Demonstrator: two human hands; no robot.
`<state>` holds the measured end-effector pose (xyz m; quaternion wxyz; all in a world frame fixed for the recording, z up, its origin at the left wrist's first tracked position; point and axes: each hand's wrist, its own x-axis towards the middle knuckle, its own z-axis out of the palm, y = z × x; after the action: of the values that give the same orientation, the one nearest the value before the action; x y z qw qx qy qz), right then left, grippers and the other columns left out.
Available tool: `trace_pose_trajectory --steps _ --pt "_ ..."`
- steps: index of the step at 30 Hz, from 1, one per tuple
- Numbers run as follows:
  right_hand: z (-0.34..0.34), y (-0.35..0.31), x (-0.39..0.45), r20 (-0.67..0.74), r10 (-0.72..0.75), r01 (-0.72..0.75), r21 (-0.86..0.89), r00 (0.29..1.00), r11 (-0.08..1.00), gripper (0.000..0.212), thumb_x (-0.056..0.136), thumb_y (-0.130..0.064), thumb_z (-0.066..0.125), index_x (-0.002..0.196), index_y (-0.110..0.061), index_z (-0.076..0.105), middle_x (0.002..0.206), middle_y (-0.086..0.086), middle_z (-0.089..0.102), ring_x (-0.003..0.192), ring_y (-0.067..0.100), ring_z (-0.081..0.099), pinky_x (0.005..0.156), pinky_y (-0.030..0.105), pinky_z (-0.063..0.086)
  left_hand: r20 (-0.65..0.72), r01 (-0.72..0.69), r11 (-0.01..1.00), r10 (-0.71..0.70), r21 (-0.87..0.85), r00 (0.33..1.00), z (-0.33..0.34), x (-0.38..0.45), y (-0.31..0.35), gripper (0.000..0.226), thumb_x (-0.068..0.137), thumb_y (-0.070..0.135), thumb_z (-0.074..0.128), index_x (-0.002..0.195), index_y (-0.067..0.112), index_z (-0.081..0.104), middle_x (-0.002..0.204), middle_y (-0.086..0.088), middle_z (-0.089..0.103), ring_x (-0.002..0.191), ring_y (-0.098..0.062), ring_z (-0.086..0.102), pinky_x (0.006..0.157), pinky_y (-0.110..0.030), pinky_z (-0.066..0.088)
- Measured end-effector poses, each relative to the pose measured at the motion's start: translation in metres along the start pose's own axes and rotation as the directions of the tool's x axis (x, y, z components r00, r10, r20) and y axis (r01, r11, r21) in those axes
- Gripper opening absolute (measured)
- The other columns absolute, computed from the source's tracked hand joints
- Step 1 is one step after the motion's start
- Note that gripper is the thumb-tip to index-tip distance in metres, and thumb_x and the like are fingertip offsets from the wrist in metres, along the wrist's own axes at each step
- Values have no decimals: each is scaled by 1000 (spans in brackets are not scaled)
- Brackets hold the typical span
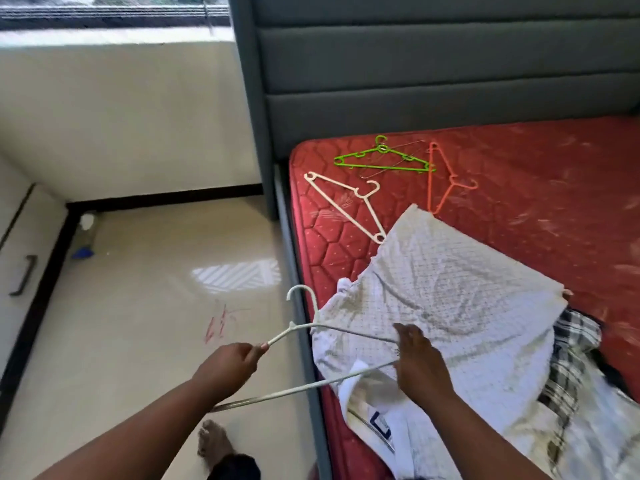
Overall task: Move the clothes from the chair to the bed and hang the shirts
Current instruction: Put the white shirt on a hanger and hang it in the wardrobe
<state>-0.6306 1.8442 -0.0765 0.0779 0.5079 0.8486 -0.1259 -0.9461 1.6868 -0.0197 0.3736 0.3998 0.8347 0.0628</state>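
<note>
A white checked shirt (450,292) lies spread on the red mattress (540,188) near its left edge, collar toward me. My left hand (228,367) grips one shoulder arm of a white hanger (304,329) held out over the floor and the bed's edge. The hanger's other end reaches onto the shirt, where my right hand (420,363) rests with fingers on the hanger and the cloth. A black-and-white plaid garment (568,355) lies partly under the white shirt at the right. More white cloth (588,445) is heaped at the lower right.
Spare hangers lie near the grey padded headboard (433,64): a cream one (349,206), a green one (384,159) and an orange one (446,181). Glossy tiled floor (156,306) lies left of the bed, with a cabinet door (20,265) and a bottle (86,237) in the corner. My foot (213,441) stands by the bed frame.
</note>
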Motion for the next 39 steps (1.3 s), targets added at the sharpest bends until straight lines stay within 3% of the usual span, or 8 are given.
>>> trace_pose_trajectory --steps 5,14,18,21,25,29,34,39 --pt "28 10 15 267 -94 132 -130 959 983 34 94 -10 44 124 -21 51 126 2 51 109 21 59 81 33 40 -92 63 988 -50 139 995 -4 -29 -37 58 94 65 35 82 16 62 77 0 67 75 -19 63 68 -33 49" --pt "102 -33 51 526 -269 201 185 807 962 68 88 -13 51 149 -27 23 139 11 46 115 26 56 89 35 47 -182 312 949 -313 -37 932 4 -88 -102 54 92 66 37 70 23 61 64 6 63 64 -9 60 65 -28 47" --pt "102 -45 47 680 -174 232 6 712 973 61 94 -14 38 152 -17 18 144 14 43 121 27 53 93 35 46 -170 367 927 -375 -75 911 15 -106 -108 55 93 66 37 73 22 62 66 6 62 66 -11 59 65 -29 46" --pt "94 -53 45 726 -123 255 -74 677 964 29 89 -27 41 116 -18 49 123 5 57 112 22 57 85 31 46 -186 383 916 -400 -122 897 21 -116 -110 55 94 65 38 74 21 63 65 7 61 65 -9 58 64 -28 45" --pt "81 -79 61 776 -137 135 67 615 989 24 88 -43 37 80 -24 49 89 1 53 90 12 57 76 24 41 -205 369 901 -415 -227 887 19 -126 -112 53 93 65 39 71 23 63 63 7 60 63 -8 56 64 -27 44" --pt "22 -119 88 638 -21 -185 254 770 949 37 99 -19 47 63 -19 44 69 0 44 82 18 47 73 26 37 -228 344 894 -413 -286 882 6 -133 -112 52 94 64 38 72 24 65 63 6 58 61 -8 54 60 -27 41" --pt "-47 -159 116 538 99 -400 480 837 780 29 96 -16 47 68 -18 43 93 9 49 93 22 44 70 25 37 -280 263 898 -370 -354 886 -19 -137 -117 52 94 63 39 73 26 67 69 4 62 66 -10 58 64 -28 43" --pt "-109 -220 112 501 36 -429 700 865 570 18 54 -5 57 68 -9 45 65 9 42 55 22 35 46 19 32 -363 175 885 -348 -432 864 -42 -138 -122 51 94 61 41 71 25 68 68 4 61 68 -10 57 65 -27 42"
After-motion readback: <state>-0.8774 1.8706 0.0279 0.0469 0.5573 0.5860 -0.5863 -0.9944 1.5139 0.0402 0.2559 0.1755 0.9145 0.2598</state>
